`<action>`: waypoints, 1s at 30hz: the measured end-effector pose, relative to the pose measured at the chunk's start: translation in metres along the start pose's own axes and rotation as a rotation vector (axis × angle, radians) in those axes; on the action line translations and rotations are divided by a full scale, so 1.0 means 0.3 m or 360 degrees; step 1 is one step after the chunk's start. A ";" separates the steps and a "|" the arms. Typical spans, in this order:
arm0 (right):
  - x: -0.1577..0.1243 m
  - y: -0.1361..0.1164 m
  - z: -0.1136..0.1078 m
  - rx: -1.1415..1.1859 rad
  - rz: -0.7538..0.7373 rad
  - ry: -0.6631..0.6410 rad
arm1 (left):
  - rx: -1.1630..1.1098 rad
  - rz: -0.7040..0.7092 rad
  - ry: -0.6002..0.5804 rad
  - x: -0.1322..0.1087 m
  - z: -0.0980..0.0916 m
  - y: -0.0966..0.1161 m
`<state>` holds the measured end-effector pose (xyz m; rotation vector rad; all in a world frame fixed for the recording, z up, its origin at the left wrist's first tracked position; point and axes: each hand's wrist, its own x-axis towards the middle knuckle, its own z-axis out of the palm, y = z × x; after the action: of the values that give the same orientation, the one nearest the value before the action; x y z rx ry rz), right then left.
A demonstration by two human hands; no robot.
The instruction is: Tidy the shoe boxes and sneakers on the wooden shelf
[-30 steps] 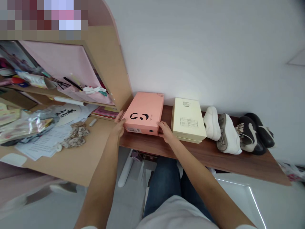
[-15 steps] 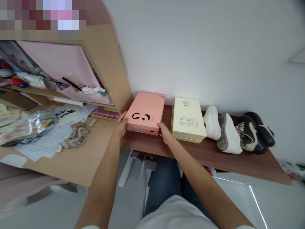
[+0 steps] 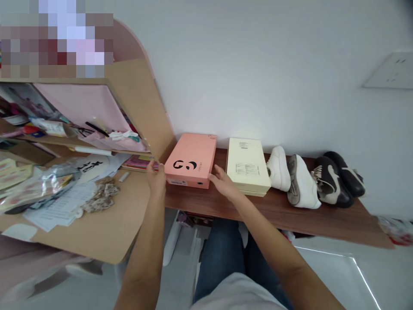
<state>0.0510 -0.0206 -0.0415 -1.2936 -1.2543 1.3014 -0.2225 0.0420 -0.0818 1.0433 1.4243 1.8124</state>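
A pink shoebox (image 3: 193, 155) with black lettering lies flat on the dark wooden bench (image 3: 193, 202), against the wall. At its left front corner is my left hand (image 3: 156, 174), fingers apart and beside the box. My right hand (image 3: 222, 181) is at the right front corner, its thumb at the box's edge and its fingers spread away from the side. Right of it lies a cream shoebox (image 3: 247, 161). White shoes (image 3: 303, 183) and black shoes (image 3: 334, 183) stand in a row farther right.
On the left, a desk (image 3: 106, 237) carries papers, plastic bags and a scrunchie (image 3: 101, 196). Its shelf panel (image 3: 138, 94) rises beside the pink box. A wall socket (image 3: 392, 71) is at the upper right. My legs are below the bench.
Both hands have loosened from the pink box; the left fingers moved off its left side and the right fingers spread off its right side. The camera view has shifted slightly.
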 end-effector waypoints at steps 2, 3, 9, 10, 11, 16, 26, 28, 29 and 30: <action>-0.028 -0.044 -0.071 -0.0027 -0.0072 0.0034 | 0.0100 0.0198 0.0210 -0.047 0.057 0.075; -0.039 -0.064 -0.113 -0.0051 -0.0107 0.0075 | 0.0116 0.0254 0.0203 -0.076 0.095 0.113; -0.053 -0.080 -0.387 -0.0180 -0.0179 0.0415 | -0.0025 0.0096 -0.0438 -0.296 0.350 0.211; -0.049 -0.065 -0.427 -0.0190 -0.0168 0.0481 | -0.0052 0.0034 -0.0531 -0.332 0.386 0.199; -0.046 -0.045 -0.463 -0.0195 -0.0155 0.0537 | -0.0071 -0.0033 -0.0625 -0.365 0.418 0.180; -0.026 0.078 -0.582 -0.0192 -0.0066 0.0603 | 0.0029 -0.0360 -0.0908 -0.470 0.522 0.054; 0.026 0.153 -0.593 -0.0125 0.0038 0.0490 | 0.0162 -0.0732 -0.0775 -0.494 0.569 -0.121; 0.028 0.165 -0.575 -0.0078 0.0047 0.0480 | 0.0168 -0.0737 -0.0800 -0.491 0.573 -0.147; 0.029 0.172 -0.567 -0.0071 0.0050 0.0503 | 0.0174 -0.0736 -0.0800 -0.488 0.575 -0.160; 0.030 0.180 -0.561 -0.0074 0.0053 0.0533 | 0.0172 -0.0725 -0.0808 -0.487 0.578 -0.171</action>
<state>0.2213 -0.0052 -0.0865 -1.4995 -1.0349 1.0295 0.0005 0.0189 -0.1430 1.0331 1.3124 1.0643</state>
